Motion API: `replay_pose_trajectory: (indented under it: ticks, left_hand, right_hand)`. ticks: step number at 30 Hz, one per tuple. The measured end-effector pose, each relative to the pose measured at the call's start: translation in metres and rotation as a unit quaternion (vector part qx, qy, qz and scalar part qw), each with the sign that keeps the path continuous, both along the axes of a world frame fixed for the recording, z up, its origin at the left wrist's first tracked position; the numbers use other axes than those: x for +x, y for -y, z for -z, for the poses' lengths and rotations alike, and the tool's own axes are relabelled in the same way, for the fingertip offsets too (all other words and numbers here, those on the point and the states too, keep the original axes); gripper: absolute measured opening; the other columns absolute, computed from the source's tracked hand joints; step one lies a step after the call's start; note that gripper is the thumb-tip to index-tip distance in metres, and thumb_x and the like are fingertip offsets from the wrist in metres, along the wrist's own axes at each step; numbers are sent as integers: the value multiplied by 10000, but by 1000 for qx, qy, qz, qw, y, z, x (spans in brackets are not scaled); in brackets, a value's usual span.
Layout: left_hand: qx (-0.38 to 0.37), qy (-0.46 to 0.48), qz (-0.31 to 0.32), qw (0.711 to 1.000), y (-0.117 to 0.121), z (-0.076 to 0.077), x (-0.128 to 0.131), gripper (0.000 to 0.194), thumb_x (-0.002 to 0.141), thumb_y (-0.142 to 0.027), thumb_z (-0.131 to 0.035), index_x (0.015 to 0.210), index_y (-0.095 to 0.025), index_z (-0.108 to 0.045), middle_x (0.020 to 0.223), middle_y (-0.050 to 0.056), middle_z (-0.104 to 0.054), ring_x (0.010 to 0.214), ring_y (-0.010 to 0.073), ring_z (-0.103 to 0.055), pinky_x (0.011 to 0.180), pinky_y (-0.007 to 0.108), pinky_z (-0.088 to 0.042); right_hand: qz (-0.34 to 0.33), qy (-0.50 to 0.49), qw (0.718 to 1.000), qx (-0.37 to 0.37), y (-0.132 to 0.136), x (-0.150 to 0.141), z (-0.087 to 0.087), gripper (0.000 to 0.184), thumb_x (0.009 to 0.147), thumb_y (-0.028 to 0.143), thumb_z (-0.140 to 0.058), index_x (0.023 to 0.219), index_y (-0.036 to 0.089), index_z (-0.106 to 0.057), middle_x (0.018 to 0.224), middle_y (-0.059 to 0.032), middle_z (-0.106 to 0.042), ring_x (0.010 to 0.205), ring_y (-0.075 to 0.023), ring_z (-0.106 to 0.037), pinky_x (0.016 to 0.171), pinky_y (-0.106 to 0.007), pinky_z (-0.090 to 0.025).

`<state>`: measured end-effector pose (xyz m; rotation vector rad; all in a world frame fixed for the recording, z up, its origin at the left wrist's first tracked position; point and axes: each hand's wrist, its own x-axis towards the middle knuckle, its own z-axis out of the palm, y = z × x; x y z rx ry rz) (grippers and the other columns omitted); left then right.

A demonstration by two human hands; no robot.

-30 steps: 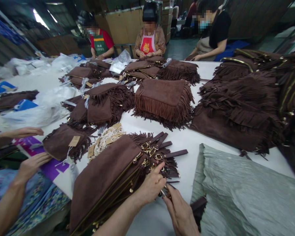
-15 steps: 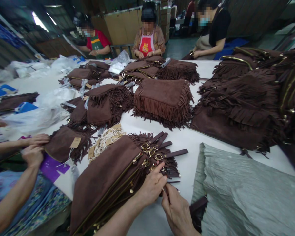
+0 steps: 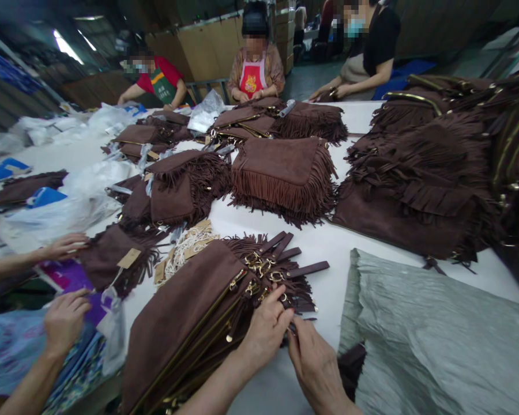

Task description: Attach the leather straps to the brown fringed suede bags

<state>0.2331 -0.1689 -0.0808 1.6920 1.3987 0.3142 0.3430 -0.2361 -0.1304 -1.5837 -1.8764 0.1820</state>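
Note:
A stack of brown suede fringed bags (image 3: 185, 323) with gold zippers and clasps lies in front of me on the white table (image 3: 328, 242). My left hand (image 3: 266, 328) rests on the stack's right edge, fingers curled on the gold hardware and fringe. My right hand (image 3: 315, 366) meets it from the right, its fingers pinched on something small that I cannot make out, right at the left fingertips. Brown leather straps (image 3: 298, 262) stick out of the stack's far end.
Grey-green crinkled fabric (image 3: 432, 340) covers the table at right. More piles of fringed bags (image 3: 285, 176) fill the middle and right. A co-worker's hands (image 3: 64, 320) handle a tagged bag (image 3: 112, 256) at left. Three people sit at the far end. Plastic bags (image 3: 69, 196) lie left.
My two hands stayed together at the stack's edge, the right hand closing in on the left. The co-worker's hands at left shifted, one dropping lower toward the table's edge.

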Motion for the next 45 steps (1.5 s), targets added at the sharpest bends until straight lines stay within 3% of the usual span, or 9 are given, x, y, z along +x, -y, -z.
replay_pose_trajectory:
  ticks: [7, 12, 20, 24, 32, 36, 39, 42, 45]
  left_hand:
    - [18, -46, 54, 997, 1, 1, 0, 331, 843, -260, -335, 600, -169, -540, 1328, 127, -411, 1247, 206, -343, 1064, 364, -255]
    - [23, -48, 73, 996, 0, 5, -2, 294, 828, -203, -334, 594, -173, -509, 1342, 127, -390, 1261, 202, -317, 1069, 395, -249]
    - [19, -21, 41, 999, 2, 5, -2, 273, 828, -194, -348, 604, -180, -503, 1320, 100, -428, 1255, 185, -329, 1069, 386, -259]
    - [44, -33, 41, 998, 3, 3, -1, 267, 859, -202, -298, 731, -178, -531, 1297, 105, -454, 1246, 173, -343, 1058, 370, -283]
    - [54, -36, 59, 996, 3, 4, -4, 220, 846, -191, -353, 700, -182, -517, 1290, 94, -463, 1256, 196, -325, 1037, 406, -314]
    - [65, -37, 82, 994, 1, 7, -5, 237, 855, -194, -336, 684, -173, -498, 1286, 131, -457, 1255, 194, -327, 1045, 409, -302]
    - [78, -38, 75, 993, 1, 11, -3, 219, 847, -186, -347, 683, -175, -492, 1263, 134, -477, 1234, 198, -361, 1039, 423, -312]
    - [81, -34, 63, 994, 1, 11, -2, 213, 842, -180, -353, 688, -176, -500, 1243, 123, -496, 1221, 205, -379, 1033, 426, -325]
    - [93, -13, 41, 995, 2, 12, -4, 213, 862, -192, -322, 804, -181, -527, 1243, 98, -501, 1211, 184, -394, 1024, 394, -348]
  right_hand:
    - [-11, -60, 997, -47, 5, 2, -4, 252, 845, 127, -334, 1041, 140, -492, 805, -77, -617, 680, -159, -610, 596, -263, -508]
    - [-80, -122, 978, -149, 5, 3, -12, 273, 843, 181, -366, 1110, 169, -424, 909, -80, -628, 796, -166, -626, 656, -264, -537]
    - [-34, -119, 979, -164, 4, -4, -7, 214, 810, 153, -338, 981, 191, -460, 785, -45, -637, 673, -173, -637, 564, -275, -523]
    - [-20, -143, 970, -195, 3, 0, -6, 206, 833, 168, -300, 923, 211, -480, 755, -27, -628, 670, -161, -622, 556, -257, -485]
    - [-67, -313, 898, -302, -1, 6, -9, 229, 881, 256, -277, 921, 201, -496, 748, 1, -610, 679, -135, -591, 615, -244, -491]
    - [-80, -227, 947, -212, 2, 4, -6, 263, 851, 197, -340, 1098, 184, -429, 918, -64, -624, 812, -165, -612, 693, -282, -513]
    - [-54, -101, 987, -113, 3, -2, 1, 271, 836, 170, -332, 1092, 146, -420, 844, -94, -626, 714, -191, -631, 579, -295, -531]
    - [-24, -41, 996, -79, 1, -6, 3, 237, 837, 168, -295, 1020, 128, -441, 737, -84, -615, 612, -195, -628, 495, -297, -523]
    - [2, -46, 993, -105, -3, -4, 2, 216, 845, 173, -273, 970, 150, -447, 721, -68, -619, 601, -191, -635, 492, -294, -522]
